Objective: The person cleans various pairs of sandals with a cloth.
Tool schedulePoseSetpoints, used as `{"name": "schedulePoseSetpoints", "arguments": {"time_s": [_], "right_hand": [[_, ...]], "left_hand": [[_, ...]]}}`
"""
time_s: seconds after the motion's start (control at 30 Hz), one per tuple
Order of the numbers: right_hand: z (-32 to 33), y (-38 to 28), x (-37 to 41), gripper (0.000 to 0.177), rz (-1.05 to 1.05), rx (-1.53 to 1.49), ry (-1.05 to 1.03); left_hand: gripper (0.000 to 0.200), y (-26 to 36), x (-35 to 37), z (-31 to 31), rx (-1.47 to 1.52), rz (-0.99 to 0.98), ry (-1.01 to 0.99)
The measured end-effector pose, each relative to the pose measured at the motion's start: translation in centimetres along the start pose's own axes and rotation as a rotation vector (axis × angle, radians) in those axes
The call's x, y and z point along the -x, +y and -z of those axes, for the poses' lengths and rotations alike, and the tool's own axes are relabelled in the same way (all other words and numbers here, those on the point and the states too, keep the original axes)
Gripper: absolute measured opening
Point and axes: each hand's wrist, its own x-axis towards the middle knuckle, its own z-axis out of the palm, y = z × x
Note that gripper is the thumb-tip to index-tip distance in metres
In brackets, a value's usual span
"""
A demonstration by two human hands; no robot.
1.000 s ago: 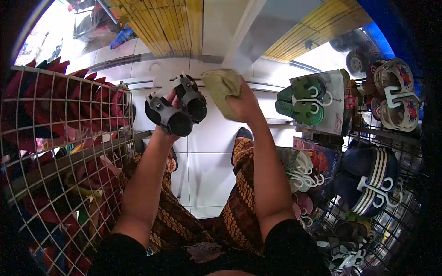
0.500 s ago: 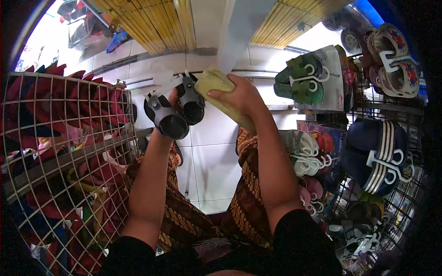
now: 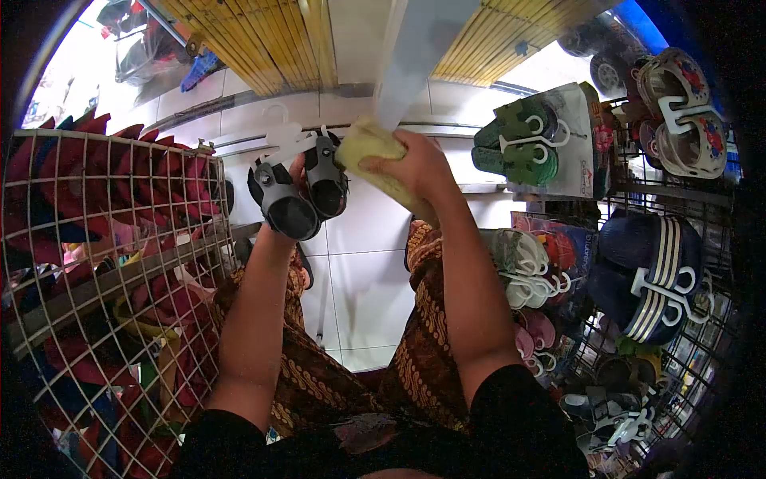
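Observation:
A pair of small black and grey sandals (image 3: 290, 214) hangs together on a white plastic hanger (image 3: 281, 137). My left hand (image 3: 298, 171) is closed round them from behind, and a fingertip shows between the two shoes while the rest is hidden. In my right hand (image 3: 416, 166) is a folded yellow-green cloth (image 3: 369, 145), gripped between thumb and fingers. Its near edge overlaps the strap of the right-hand sandal in this view, and its loose end hangs below my wrist.
At left stands a wire rack (image 3: 120, 263) with red items behind it. To the right, green sandals (image 3: 523, 140), navy striped slides (image 3: 650, 275) and several other pairs hang on a dark grid. Ahead are a grey post (image 3: 423, 56) and yellow slatted panels (image 3: 247, 40).
The sandals have tilted and shifted slightly, and more of the white hanger shows. The cloth has moved slightly against the right-hand sandal's strap. Both hands keep their hold.

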Motion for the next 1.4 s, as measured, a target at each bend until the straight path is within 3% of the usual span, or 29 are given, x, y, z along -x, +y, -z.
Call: {"name": "schedulePoseSetpoints", "arguments": {"time_s": [0.07, 0.17, 0.27, 0.33, 0.37, 0.43, 0.57, 0.7, 0.83, 0.97, 1.0, 1.07, 1.13, 1.23, 1.27, 1.37, 1.4], "right_hand": [[0.0, -0.1, -0.4, 0.062, -0.026, 0.058, 0.126], [-0.1, 0.1, -0.4, 0.062, 0.051, -0.034, -0.033], [0.2, -1.1, -1.2, 0.063, -0.125, 0.032, 0.304], [0.5, -0.6, -1.9, 0.064, -0.188, -0.062, 0.320], [0.6, -0.3, -2.2, 0.065, -0.220, -0.110, 0.329], [0.2, 0.2, -3.0, 0.068, -0.230, -0.162, 0.241], [0.3, 0.0, -3.1, 0.066, -0.162, -0.182, 0.160], [0.4, -1.1, -1.7, 0.057, -0.205, -0.467, -0.148], [-0.1, -1.2, -0.7, 0.052, -0.133, -0.551, -0.329], [-1.5, -1.5, 0.6, 0.055, -0.124, -0.747, -0.422], [-1.7, -1.7, 1.2, 0.054, -0.128, -0.745, -0.432], [-2.2, -1.8, 2.1, 0.054, -0.071, -0.680, -0.409], [-3.1, -1.6, 2.7, 0.055, 0.041, -0.547, -0.338], [-2.7, -2.4, 4.2, 0.059, -0.035, -0.628, -0.630], [-2.4, -2.9, 4.7, 0.068, -0.117, -0.623, -0.737], [-3.7, -4.8, 6.2, 0.078, 0.114, -0.716, -0.811], [-4.0, -5.2, 6.7, 0.081, 0.098, -0.690, -0.873]], "left_hand": [[0.054, 0.0, -0.6, 0.9, 0.092, 0.030, -0.033], [0.050, 0.0, -1.0, 0.3, 0.091, 0.004, 0.014], [0.054, 0.4, -1.1, 0.2, 0.198, 0.094, -0.070], [0.060, 0.8, -1.1, 0.6, 0.421, 0.218, -0.183], [0.057, 0.8, -1.2, 0.8, 0.365, 0.183, -0.137], [0.052, 1.3, -1.1, -0.7, 0.253, 0.106, -0.043], [0.051, 2.0, -0.6, -2.3, 0.342, 0.085, -0.039], [0.049, 2.8, 0.0, -1.9, 0.435, 0.056, -0.027], [0.048, 2.4, 1.2, -1.9, 0.524, -0.060, -0.115], [0.054, 1.4, 1.0, 0.5, 0.614, -0.139, -0.375], [0.056, 1.5, 1.5, 0.3, 0.631, -0.110, -0.250], [0.060, 1.0, 2.0, 0.4, 0.662, -0.114, -0.193], [0.062, 0.3, 1.9, 1.3, 0.679, -0.113, -0.158], [0.063, -0.9, 2.1, 2.5, 0.696, -0.163, -0.125], [0.064, -1.5, 2.1, 2.8, 0.682, -0.180, -0.153], [0.064, -2.1, 2.5, 2.1, 0.603, -0.208, -0.198], [0.065, -2.1, 3.2, 1.8, 0.546, -0.206, -0.156]]}}
